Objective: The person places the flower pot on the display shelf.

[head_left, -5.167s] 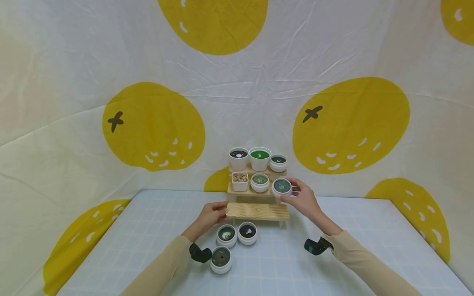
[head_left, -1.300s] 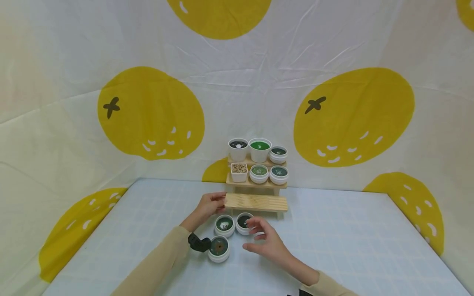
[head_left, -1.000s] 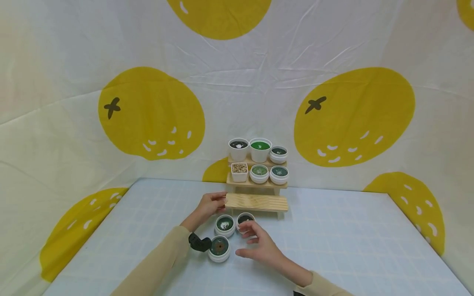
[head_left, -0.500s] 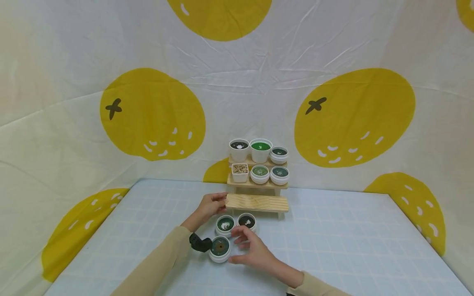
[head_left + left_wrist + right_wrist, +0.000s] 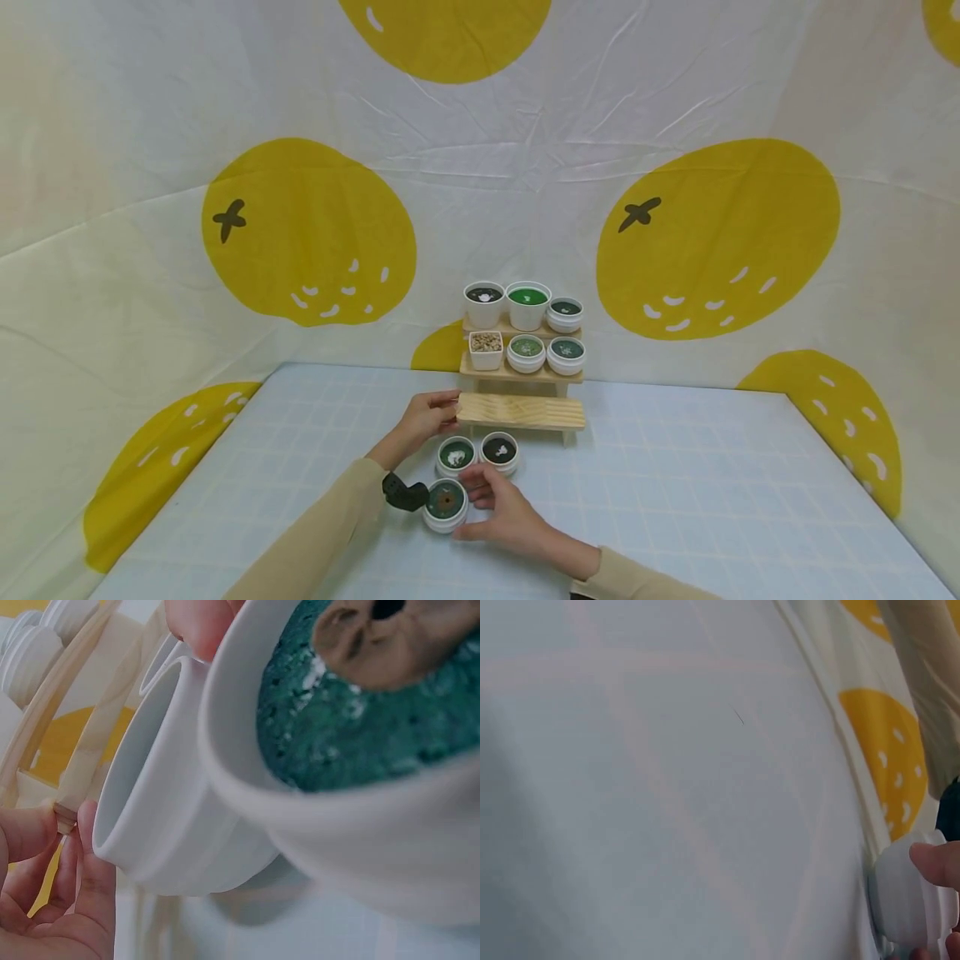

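Observation:
In the head view my left hand (image 5: 422, 419) pinches the left end of the lowest step (image 5: 521, 410) of a wooden stand. The left wrist view shows its thumb and fingers at the wood's corner. My right hand (image 5: 506, 514) curls round the right side of a small white pot (image 5: 446, 502) with dark green filling and a brown disc. In the right wrist view the thumb (image 5: 937, 864) lies against a white pot. Just behind stand two more white pots, one with green filling (image 5: 456, 455), one with near-black filling (image 5: 499, 451).
Three white pots, among them a bright green one (image 5: 528, 305), stand on the top step. On the middle step are a square pot of pebbles (image 5: 486, 350) and two round pots (image 5: 526, 353). A fruit-patterned cloth (image 5: 510, 208) hangs behind the checked table covering (image 5: 675, 467).
The teal-filled pot, earlier in my right hand, now stands on the middle step's right end. My right hand has come down and left to the brown-disc pot. The left hand keeps its place.

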Motion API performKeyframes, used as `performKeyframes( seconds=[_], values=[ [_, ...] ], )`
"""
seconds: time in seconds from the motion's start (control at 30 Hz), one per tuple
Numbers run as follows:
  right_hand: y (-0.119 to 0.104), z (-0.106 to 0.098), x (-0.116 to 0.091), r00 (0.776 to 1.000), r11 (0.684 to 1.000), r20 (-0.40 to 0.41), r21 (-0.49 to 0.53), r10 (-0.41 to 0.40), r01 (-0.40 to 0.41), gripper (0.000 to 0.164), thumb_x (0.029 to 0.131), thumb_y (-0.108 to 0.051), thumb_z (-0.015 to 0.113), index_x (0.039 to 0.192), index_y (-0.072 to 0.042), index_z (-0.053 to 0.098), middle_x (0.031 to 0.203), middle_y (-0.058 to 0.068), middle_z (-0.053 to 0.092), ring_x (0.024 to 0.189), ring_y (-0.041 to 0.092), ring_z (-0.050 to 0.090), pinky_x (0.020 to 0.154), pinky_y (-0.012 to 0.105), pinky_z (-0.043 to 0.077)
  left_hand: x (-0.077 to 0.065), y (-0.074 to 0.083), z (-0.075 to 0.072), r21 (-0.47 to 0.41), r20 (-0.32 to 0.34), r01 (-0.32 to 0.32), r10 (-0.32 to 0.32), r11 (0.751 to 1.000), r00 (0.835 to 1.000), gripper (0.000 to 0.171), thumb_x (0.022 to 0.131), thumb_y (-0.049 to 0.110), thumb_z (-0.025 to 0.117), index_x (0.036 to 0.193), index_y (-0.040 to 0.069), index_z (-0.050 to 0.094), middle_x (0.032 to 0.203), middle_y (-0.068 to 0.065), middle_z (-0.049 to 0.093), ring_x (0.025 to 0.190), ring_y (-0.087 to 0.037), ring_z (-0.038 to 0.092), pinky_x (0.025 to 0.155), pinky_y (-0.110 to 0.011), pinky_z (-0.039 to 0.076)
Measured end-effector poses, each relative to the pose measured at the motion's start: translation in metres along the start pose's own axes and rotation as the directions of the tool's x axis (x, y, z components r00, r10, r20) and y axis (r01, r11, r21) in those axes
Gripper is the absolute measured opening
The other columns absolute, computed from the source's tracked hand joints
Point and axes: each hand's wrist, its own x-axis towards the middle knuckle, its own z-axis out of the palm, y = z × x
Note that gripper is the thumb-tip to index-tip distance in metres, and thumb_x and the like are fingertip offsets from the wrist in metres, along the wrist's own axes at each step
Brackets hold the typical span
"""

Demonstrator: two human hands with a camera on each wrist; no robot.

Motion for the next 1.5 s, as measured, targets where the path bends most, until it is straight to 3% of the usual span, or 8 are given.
performKeyframes(
  seconds=[0.27, 0.7, 1.17, 1.5],
  values=[
    [-0.002, 0.004, 0.002, 1.0, 0.999, 0.007, 0.034, 0.005, -0.005, 0.065, 0.069, -0.006, 0.084, 0.125, -0.003, 0.051, 0.118, 0.012, 0.059, 0.099, 0.011, 0.056, 0.088, 0.024, 0.051, 0.004, -0.003, -0.002, 0.0, -0.004, 0.002, -0.002, 1.0, 1.0, 0.038, 0.092, 0.001, 0.059, 0.13, -0.002, 0.057, 0.108, -0.016, 0.063, 0.069, -0.008, 0.06, 0.07, -0.026, 0.06],
    [-0.001, 0.015, 0.005, 0.998, 1.0, -0.069, -0.007, -0.016, 0.015, 0.064, 0.064, -0.008, 0.087, 0.12, -0.003, 0.056, 0.114, 0.009, 0.062, 0.096, 0.003, 0.054, 0.085, 0.02, 0.049, 0.004, -0.003, -0.002, -0.001, 0.006, -0.022, 0.022, 1.0, 1.0, 0.038, 0.092, 0.001, 0.059, 0.13, -0.004, 0.057, 0.105, -0.016, 0.063, 0.067, -0.007, 0.06, 0.071, -0.029, 0.06],
    [0.001, 0.015, 0.005, 0.996, 0.999, -0.087, -0.052, -0.007, 0.002, 0.065, 0.062, -0.009, 0.087, 0.119, -0.006, 0.058, 0.113, 0.006, 0.06, 0.089, 0.0, 0.052, 0.079, 0.017, 0.048, 0.003, -0.003, -0.001, -0.001, 0.008, -0.027, 0.027, 1.0, 1.0, 0.037, 0.092, 0.0, 0.058, 0.128, -0.004, 0.058, 0.102, -0.015, 0.063, 0.067, -0.008, 0.059, 0.069, -0.026, 0.06],
    [-0.002, 0.011, -0.003, 0.997, 0.999, -0.071, -0.034, 0.019, -0.021, 0.067, 0.061, -0.006, 0.086, 0.12, -0.004, 0.055, 0.112, 0.006, 0.059, 0.085, 0.001, 0.052, 0.076, 0.016, 0.047, 0.002, -0.001, -0.001, 0.023, 0.0, 0.0, 0.0, 1.0, 1.0, 0.037, 0.093, 0.002, 0.057, 0.129, -0.004, 0.057, 0.112, -0.02, 0.065, 0.07, -0.007, 0.06, 0.075, -0.03, 0.06]
  ],
)
